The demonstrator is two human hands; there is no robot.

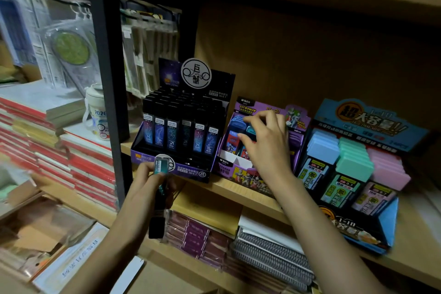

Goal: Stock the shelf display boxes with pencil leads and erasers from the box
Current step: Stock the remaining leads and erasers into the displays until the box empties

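Wooden shelf (417, 241) carries three display boxes side by side: the blue box (367, 124) on the right, stocked with pastel cases, the dark box (191, 170) on the left, full of upright lead tubes, and the purple box (226, 167) between them, which has bare slots at its front. I have the right grip (267, 143) down in the purple box, fingers curled and narrow, thumb and fingertips pinching a teal flat case (250, 131) in the middle row. The left grip (145, 188) hangs just in front of the dark box, closed round a teal-capped lead tube (160, 165), with a dark pack under the palm that I cannot make out. I judge these cases light, stiff and smooth-sided, so liable to slip; the leads inside would snap if dropped. I would take each by its two narrow edges near the top and lower it straight into a slot. The supply box is out of view.
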